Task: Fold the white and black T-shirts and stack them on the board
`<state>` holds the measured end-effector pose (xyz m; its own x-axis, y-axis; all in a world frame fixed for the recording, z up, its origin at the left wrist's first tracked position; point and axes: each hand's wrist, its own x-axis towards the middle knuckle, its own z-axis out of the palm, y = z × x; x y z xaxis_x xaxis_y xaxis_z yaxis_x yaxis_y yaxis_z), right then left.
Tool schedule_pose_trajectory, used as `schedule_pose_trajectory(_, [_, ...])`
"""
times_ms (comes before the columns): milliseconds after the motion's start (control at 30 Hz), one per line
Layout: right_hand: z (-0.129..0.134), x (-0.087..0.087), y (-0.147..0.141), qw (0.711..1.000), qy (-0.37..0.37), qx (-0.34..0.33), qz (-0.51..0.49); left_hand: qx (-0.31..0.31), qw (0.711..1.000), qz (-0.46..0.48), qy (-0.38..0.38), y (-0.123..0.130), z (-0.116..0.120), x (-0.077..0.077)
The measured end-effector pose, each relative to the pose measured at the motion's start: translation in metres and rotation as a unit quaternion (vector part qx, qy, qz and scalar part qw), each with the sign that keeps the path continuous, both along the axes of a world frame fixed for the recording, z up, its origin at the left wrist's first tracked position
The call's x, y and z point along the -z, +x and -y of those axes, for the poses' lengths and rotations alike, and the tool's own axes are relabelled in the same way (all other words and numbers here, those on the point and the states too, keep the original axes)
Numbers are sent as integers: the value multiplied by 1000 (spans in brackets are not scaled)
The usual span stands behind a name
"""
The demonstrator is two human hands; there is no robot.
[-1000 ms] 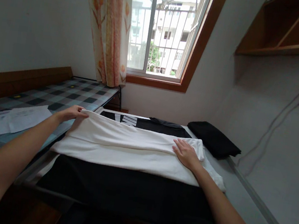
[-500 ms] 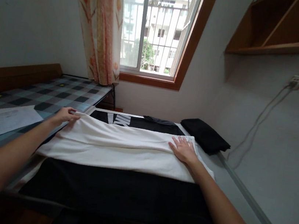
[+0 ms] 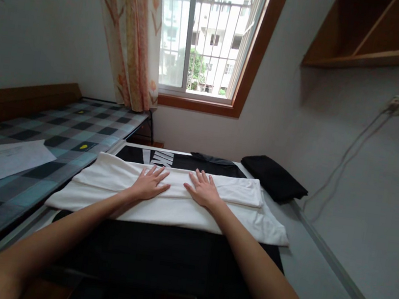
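Note:
A white garment (image 3: 183, 212) lies in a wide strip across the table, its far part folded over. Flat on its upper layer rests my left hand (image 3: 150, 183), fingers spread. Just to the right, my right hand (image 3: 203, 188) also presses on the white cloth with spread fingers, a small gap between the two. Black cloth (image 3: 166, 253) extends from under the white garment toward me. Beyond the far edge, a black garment with white lettering (image 3: 128, 153) shows in part.
A folded black cloth (image 3: 273, 178) sits at the table's far right. The light table (image 3: 319, 270) has a raised rim. Left stands a bed with a checkered mattress (image 3: 101, 131) and papers (image 3: 15, 163). A wooden shelf (image 3: 375, 58) hangs upper right.
My left hand has left the garment's far left corner, moved right and flattened on the cloth. My right hand has slid left toward the middle.

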<state>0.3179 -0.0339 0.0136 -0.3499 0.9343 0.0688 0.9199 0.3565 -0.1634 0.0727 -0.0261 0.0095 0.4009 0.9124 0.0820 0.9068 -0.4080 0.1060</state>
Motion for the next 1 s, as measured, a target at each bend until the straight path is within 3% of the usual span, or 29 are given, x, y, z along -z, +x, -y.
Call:
schedule_pose_trajectory(67, [2, 1, 28, 1000, -4, 24, 12, -3, 1000, -4, 0, -10, -1, 2])
schedule_pose_trajectory(167, [5, 4, 87, 993, -3, 112, 32, -32, 999, -13, -1, -40, -8, -1])
schedule_pose_trajectory(267, [7, 8, 139, 977, 37, 206, 41, -125, 992, -27, 1, -80, -16, -3])
schedule_pose_trajectory(367, [10, 11, 164, 969, 37, 243, 36, -229, 973, -27, 9, -117, -23, -1])
schedule_pose_trajectory(433, [12, 11, 165, 967, 24, 251, 32, -259, 965, -24, 15, -129, -25, 0])
schedule_pose_trajectory(533, [18, 7, 157, 964, 59, 254, 46, -260, 964, -18, 58, -124, -22, -2])
schedule_pose_trajectory(633, [24, 0, 144, 958, 149, 237, 58, -175, 977, -10, 120, -100, -15, -4])
schedule_pose_trajectory(700, [25, -3, 134, 962, 181, 203, 37, -102, 988, 1, 114, -81, -11, -3])
schedule_pose_trajectory(833, [20, 0, 118, 989, 77, 128, 24, -32, 999, -8, 31, -59, -8, 3])
schedule_pose_trajectory(900, [18, 3, 116, 990, 24, 137, 39, -54, 998, -21, 13, -63, -11, 4])
schedule_pose_trajectory(1000, [17, 5, 118, 982, 2, 181, 51, -142, 989, -27, 1, -82, -17, 3])
